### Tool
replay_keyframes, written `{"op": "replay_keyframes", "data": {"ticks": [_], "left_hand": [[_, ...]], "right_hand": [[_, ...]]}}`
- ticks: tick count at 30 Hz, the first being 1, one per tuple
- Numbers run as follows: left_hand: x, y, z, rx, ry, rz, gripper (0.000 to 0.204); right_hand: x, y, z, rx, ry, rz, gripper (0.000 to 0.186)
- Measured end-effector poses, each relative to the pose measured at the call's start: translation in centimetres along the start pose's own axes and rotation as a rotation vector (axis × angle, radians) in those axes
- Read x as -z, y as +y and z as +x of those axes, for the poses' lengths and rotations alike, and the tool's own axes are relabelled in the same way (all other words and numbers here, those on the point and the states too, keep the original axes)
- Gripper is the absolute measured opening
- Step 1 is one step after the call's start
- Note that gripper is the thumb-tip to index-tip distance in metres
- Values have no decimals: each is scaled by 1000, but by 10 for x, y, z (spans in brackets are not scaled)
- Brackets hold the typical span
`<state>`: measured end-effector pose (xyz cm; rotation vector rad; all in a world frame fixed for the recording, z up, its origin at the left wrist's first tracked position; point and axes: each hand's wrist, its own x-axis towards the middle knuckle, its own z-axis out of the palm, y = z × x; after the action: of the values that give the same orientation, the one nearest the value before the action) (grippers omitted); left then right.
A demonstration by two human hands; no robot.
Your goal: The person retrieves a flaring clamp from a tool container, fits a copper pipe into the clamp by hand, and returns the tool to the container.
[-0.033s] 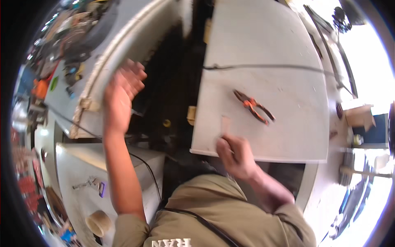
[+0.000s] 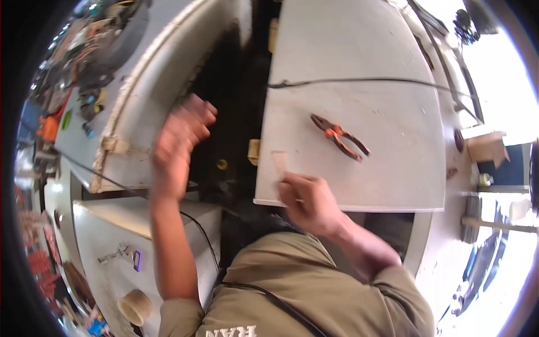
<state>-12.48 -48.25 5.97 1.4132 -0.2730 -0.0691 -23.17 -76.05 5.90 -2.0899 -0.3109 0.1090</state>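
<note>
A small flat pale strip [image 2: 279,161] juts from the closed fingers of my right hand [image 2: 309,201], above the near left corner of a light grey panel [image 2: 359,188]. The strip is blurred, so its exact kind is unclear. My left hand [image 2: 181,140] is open and apparently holding nothing, its fingers loosely stretched and smeared by motion. It hovers between a whitish, rough-edged panel [image 2: 126,115] and the dark gap in the middle. Pliers [image 2: 339,136] with orange and black handles lie on the grey panel, beyond my right hand.
A dark cable [image 2: 359,81] crosses the grey panel; another thin cable [image 2: 199,227] runs beside my left forearm. On a white surface at lower left sit an adjustable wrench [image 2: 114,254], a purple-framed piece [image 2: 137,260] and a tape roll [image 2: 135,307]. Cluttered tools [image 2: 92,70] lie far left.
My right hand has shifted left with the pale strip, toward the panel's left edge. My left hand has moved right, nearer the dark gap. The whole view has shifted slightly.
</note>
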Motion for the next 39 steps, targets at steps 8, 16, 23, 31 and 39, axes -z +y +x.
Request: {"op": "replay_keyframes", "data": {"ticks": [8,16,23,31,39], "left_hand": [[-21,14,-154,113,110,217,33],[49,81,-327,104,618,536,28],[70,76,-416,372,956,752,27],[79,45,-442,204,991,683,47],[126,3,-429,117,935,1333,30]], "right_hand": [[-60,-68,26,273,-329,-414,36],[34,50,8,203,173,-799,29],[27,101,27,54,85,-853,35],[6,97,20,70,254,-951,31],[-47,9,-17,-237,395,-210,43]]}}
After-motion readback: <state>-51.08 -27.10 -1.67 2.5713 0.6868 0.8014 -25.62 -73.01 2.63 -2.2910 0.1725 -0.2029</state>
